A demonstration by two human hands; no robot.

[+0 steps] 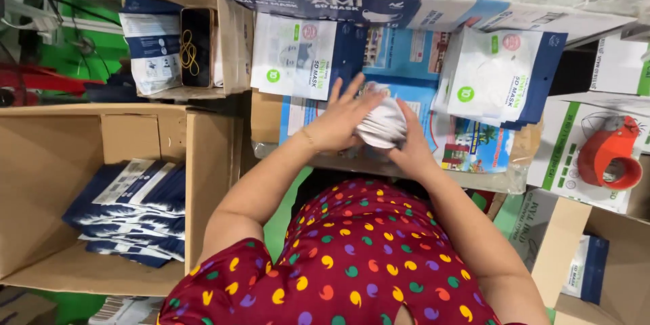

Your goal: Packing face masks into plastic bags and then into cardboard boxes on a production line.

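Note:
A small stack of white face masks [384, 124] sits between both my hands above the work surface. My left hand [337, 120] lies over the stack's left side with fingers spread flat. From below and to the right, my right hand [410, 151] cups the stack. Just beyond, a pile of white-and-blue mask pouches [296, 56] lies on the left, and a second pile of the same pouches [501, 80] lies on the right.
At left, an open cardboard box [203, 162] holds several filled blue pouches [132, 211]. A red tape dispenser [609, 154] rests at right on flat white cartons. A phone with rubber bands [196, 46] lies in a box at the back. Another carton [575, 257] stands at lower right.

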